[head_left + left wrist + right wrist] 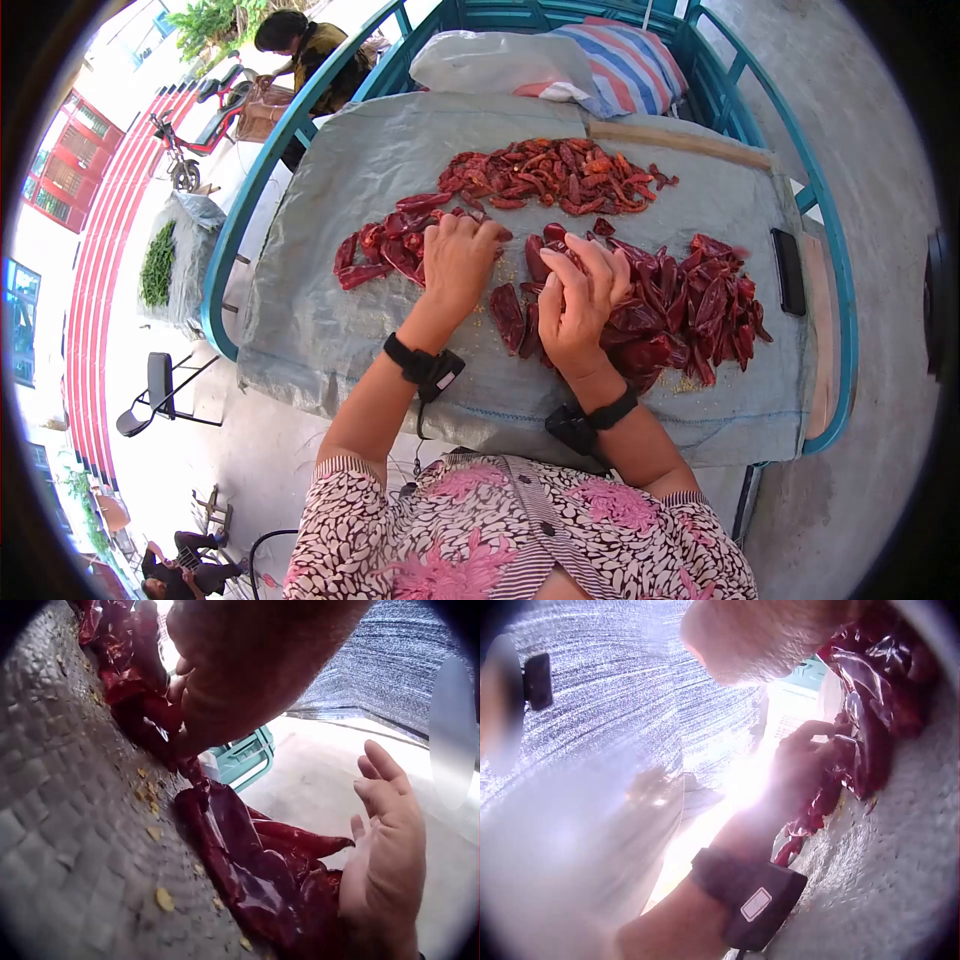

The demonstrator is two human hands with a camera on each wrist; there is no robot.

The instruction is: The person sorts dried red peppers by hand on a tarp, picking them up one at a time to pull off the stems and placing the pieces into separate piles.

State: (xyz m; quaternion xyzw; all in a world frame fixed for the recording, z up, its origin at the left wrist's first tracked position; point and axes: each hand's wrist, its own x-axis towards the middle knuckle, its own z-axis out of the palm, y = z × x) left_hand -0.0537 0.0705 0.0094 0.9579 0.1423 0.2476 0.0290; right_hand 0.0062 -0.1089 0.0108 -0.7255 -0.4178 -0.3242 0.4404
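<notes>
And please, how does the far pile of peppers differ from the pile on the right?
The far pile has smaller, narrower peppers; the right pile has larger, broader ones. The far pile looks brighter, orange-red in places, while the right pile looks darker and glossier. Both are red and lie on the grey sheet.

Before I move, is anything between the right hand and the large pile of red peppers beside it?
Nothing visible: in the head view, the right hand is at the left edge of the pile of red peppers, no other object between. The black phone lies beyond the pile's right side, out of that path.
</notes>
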